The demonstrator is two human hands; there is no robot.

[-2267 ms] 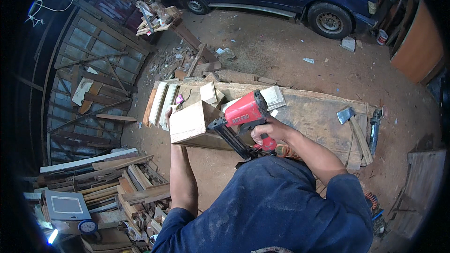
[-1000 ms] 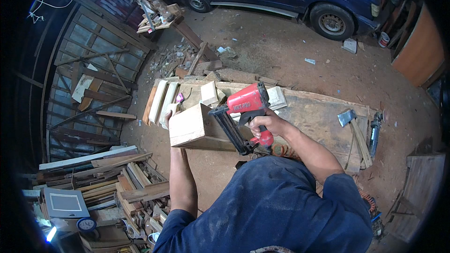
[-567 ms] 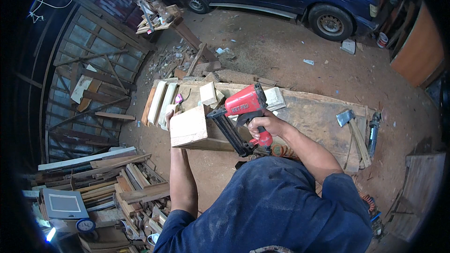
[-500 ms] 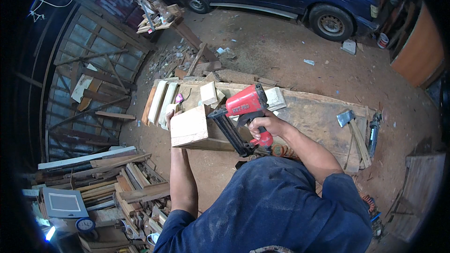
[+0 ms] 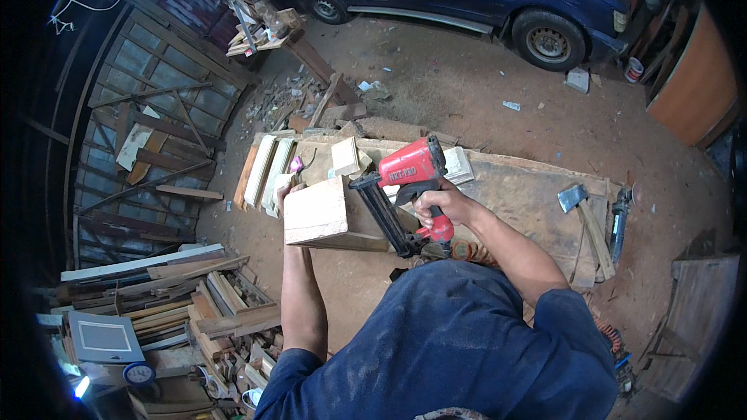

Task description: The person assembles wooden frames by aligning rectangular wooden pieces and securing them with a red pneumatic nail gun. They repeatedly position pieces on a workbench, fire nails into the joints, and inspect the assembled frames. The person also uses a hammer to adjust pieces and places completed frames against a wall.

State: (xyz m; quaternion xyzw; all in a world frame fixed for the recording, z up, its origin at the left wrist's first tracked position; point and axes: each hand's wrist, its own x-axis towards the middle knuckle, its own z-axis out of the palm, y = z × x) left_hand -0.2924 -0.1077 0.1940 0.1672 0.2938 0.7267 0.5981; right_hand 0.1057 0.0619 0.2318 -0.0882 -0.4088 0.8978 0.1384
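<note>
Red-and-black, pistol-shaped nail gun (image 5: pixel 408 163) gripped in the right hand (image 5: pixel 436 204), just beside a pale boxy wooden piece (image 5: pixel 315 210). Can't tell if touching. Piece clutched at its left side by the left hand (image 5: pixel 285 190), mostly hidden behind it. Both up over the near edge of the brown wooden bench (image 5: pixel 521 187), toward the left end. Steel-headed, wooden-handled hatchet (image 5: pixel 573 197) by the bench's right end, btw.
</note>
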